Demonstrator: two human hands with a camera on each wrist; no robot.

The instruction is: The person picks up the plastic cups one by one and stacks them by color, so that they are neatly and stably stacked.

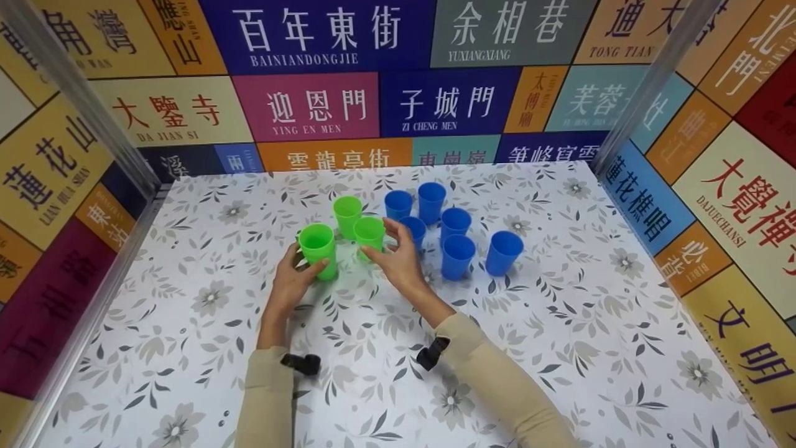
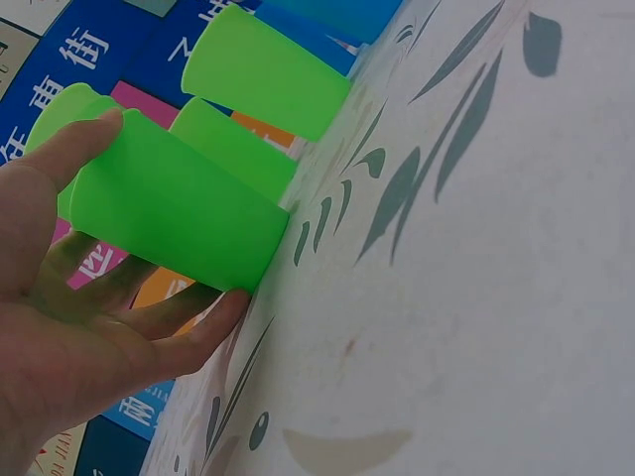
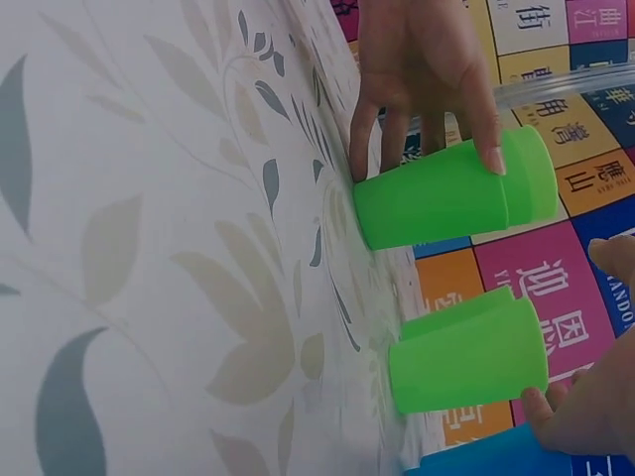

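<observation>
My left hand point(image 1: 291, 280) grips a green cup point(image 2: 179, 193), thumb near the rim and fingers round the far side. A second green rim point(image 3: 541, 174) shows just past this cup's edge in the right wrist view, so two look nested. To the right, my right hand point(image 1: 398, 258) is spread around another upright green cup point(image 1: 369, 239). In the right wrist view its fingertips touch near that cup's rim, while the thumb point(image 3: 610, 256) stands off it. Behind these is one more upright green cup point(image 1: 347, 214).
Several upright blue cups stand right of the green ones, among them a near blue cup point(image 1: 457, 261), a far one point(image 1: 431, 205) and a rightmost one point(image 1: 504, 255). The flower-patterned tabletop point(image 1: 205, 348) is bordered by panels with large lettering point(image 1: 305, 106).
</observation>
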